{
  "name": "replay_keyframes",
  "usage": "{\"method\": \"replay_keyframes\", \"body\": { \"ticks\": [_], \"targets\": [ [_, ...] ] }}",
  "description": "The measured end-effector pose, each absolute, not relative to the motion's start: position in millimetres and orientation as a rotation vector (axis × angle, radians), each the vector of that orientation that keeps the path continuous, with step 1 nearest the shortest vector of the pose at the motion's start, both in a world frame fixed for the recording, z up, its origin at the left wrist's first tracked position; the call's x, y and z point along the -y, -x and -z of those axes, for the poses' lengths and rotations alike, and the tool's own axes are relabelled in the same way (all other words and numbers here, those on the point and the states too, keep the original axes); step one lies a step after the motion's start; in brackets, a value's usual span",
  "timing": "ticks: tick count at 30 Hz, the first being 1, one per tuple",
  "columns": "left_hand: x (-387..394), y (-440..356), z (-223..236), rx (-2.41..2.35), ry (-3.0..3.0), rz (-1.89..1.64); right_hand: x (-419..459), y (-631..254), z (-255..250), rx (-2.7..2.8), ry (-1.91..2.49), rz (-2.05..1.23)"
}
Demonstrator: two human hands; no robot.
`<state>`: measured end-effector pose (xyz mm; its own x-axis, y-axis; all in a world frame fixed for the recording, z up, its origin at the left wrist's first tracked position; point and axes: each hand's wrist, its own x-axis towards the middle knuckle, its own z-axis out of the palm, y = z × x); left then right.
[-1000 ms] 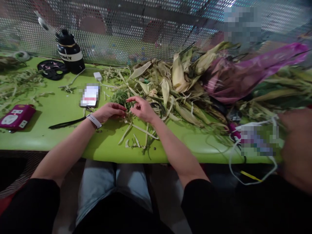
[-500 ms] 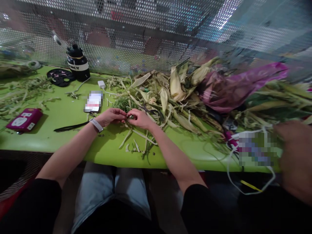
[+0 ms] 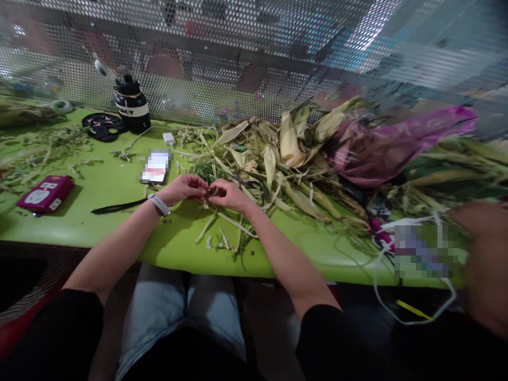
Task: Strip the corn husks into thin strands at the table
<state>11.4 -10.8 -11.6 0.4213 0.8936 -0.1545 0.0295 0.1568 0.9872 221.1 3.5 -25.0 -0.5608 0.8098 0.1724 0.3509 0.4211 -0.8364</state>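
My left hand (image 3: 183, 189), with a white watch on the wrist, and my right hand (image 3: 229, 193) meet fingertip to fingertip over the green table (image 3: 99, 222). Both pinch a small piece of green plant strip (image 3: 209, 193) between them. Loose husk strips (image 3: 222, 227) lie on the table just below my hands. A big heap of corn husks and leaves (image 3: 278, 159) lies right behind my right hand.
A phone (image 3: 155, 168) lies left of my hands, with a white charger (image 3: 169, 138) behind it. A black bottle (image 3: 132, 111), a black disc (image 3: 102, 126) and a pink power strip (image 3: 44, 193) sit further left. A purple plastic bag (image 3: 384, 145) tops the heap. Another person's arm (image 3: 484, 254) reaches in at right.
My right hand's fingers, spread a second ago, have closed and met the left hand's fingertips. The view has drifted slightly.
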Motion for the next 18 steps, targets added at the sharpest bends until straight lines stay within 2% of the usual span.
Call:
{"method": "replay_keyframes", "body": {
  "ticks": [10,18],
  "targets": [
    [12.9,-16.6,10.5,-0.979,-1.367,-0.801,-3.2,-224.4,23.6,2.063,1.042,-1.228],
    [13.9,-19.1,13.8,-1.063,-1.582,-0.81,-5.1,-223.2,22.2,2.081,1.126,-1.155]
  ]
}}
